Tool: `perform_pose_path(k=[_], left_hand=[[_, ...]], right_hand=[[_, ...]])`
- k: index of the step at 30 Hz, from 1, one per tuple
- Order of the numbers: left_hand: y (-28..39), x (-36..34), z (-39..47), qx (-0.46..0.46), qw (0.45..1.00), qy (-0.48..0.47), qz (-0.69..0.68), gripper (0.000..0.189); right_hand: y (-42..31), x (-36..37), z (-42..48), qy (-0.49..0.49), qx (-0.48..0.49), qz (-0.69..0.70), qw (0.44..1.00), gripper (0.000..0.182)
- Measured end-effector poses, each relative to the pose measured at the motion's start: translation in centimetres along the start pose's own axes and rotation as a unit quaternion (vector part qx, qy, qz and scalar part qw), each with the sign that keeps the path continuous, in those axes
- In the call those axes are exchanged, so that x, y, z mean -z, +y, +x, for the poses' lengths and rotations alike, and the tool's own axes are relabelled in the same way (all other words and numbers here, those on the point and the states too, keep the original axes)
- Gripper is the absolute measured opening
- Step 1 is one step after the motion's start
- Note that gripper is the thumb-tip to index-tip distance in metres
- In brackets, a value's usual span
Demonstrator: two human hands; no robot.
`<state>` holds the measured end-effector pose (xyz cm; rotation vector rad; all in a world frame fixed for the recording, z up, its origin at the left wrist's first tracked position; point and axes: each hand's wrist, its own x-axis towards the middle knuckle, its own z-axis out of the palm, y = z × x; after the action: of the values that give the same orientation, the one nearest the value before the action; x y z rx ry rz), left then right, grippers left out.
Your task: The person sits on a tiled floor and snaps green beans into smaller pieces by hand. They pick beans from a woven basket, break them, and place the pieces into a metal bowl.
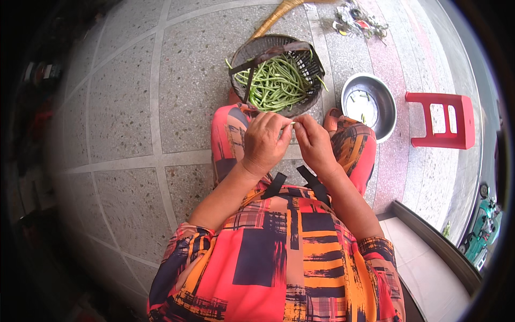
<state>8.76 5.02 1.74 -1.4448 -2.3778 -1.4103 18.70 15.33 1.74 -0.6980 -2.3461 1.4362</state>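
Note:
My left hand (265, 141) and my right hand (314, 141) meet above my lap, each pinching a green bean (292, 123) between thumb and forefinger; only a small light bit of it shows between the fingertips. Just beyond them on the floor stands a dark woven basket (257, 42) with a strap-like handle, holding a tangle of long green beans (277, 82). Some beans hang over its rim. To the right of the basket is a round stainless steel basin (391, 108), with several short bean pieces (364, 95) in it.
A red plastic stool (464, 120) lies on its side right of the basin. Behind the basket lies a straw broom (277, 18), with a small heap of litter (360, 22) to its right. A dark door track (436, 241) crosses the lower right; a green vehicle (483, 231) stands outside.

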Motion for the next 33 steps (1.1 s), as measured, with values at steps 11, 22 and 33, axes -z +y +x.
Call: perform_pose_path(k=[11,22,33], left_hand=[[-0.8,-0.8,-0.7,0.095,0.992,0.032,-0.071,0.009],[-1.0,-2.0,-1.6,0.189,0.963,0.003,-0.190,0.011],[-2.7,-2.7,-2.3,0.329,0.857,-0.055,-0.392,0.015]], right_hand=[[1.0,-2.3,0.5,-0.018,-0.272,0.484,0.831,0.016],[3.2,1.9,4.9,0.128,-0.192,0.554,0.800,0.017],[4.9,5.0,4.3,0.109,-0.172,0.626,0.753,0.015]])
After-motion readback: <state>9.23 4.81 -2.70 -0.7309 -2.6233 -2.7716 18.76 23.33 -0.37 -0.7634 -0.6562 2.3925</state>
